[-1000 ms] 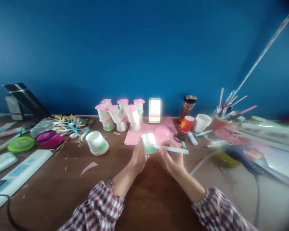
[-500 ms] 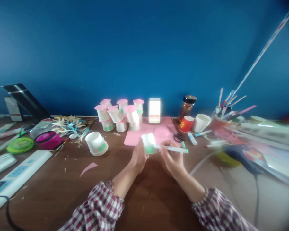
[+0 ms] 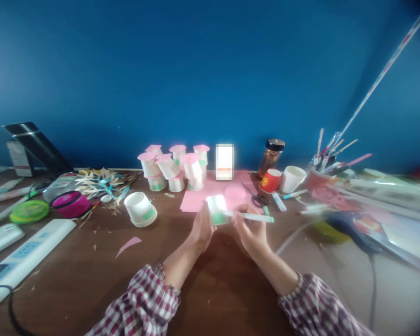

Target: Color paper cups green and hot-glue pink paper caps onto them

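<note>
The tip of the marker (image 3: 254,216) pinched in the inward-slanted right hand (image 3: 250,227) looks blurred beside the cup (image 3: 216,210) clamped in the partly hidden left hand (image 3: 201,228)

2 forearms (image 3: 182,262) angle inward; the left hand (image 3: 201,228) curls in a grasp, the right hand (image 3: 251,232) pinches in a writing grip.

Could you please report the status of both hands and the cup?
Left hand holding white cup with green patch. Right hand gripping marker, pointed at cup. Scissors beyond, apart from both.
</note>
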Demonstrator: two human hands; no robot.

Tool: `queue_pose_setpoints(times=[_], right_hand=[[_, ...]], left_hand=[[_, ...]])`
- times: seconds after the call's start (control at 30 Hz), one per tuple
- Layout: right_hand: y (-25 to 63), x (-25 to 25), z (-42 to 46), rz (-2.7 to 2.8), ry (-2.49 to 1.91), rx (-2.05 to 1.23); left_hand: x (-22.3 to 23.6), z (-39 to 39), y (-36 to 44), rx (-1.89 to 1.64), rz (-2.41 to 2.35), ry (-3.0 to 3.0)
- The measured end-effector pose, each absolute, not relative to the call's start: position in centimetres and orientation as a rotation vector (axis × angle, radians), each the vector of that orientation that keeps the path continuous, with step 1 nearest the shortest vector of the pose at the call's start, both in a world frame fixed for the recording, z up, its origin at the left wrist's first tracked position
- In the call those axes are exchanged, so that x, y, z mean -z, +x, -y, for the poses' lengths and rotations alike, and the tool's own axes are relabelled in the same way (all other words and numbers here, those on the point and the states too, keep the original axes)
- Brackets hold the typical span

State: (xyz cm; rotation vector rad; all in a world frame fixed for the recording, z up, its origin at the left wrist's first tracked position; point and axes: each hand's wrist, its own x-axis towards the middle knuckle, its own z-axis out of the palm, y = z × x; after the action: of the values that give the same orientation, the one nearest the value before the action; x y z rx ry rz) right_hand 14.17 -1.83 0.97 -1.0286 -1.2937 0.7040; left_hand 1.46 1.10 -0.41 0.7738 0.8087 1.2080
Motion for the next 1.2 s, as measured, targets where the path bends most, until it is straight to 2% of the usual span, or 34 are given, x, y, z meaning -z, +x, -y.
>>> queue_pose_setpoints(times=[1.2], right_hand=[[14.34, -1.14, 1.79, 1.273, -1.016, -0.730]], left_hand=[[0.22, -1.09, 1.47, -1.200, -0.753, 0.719]])
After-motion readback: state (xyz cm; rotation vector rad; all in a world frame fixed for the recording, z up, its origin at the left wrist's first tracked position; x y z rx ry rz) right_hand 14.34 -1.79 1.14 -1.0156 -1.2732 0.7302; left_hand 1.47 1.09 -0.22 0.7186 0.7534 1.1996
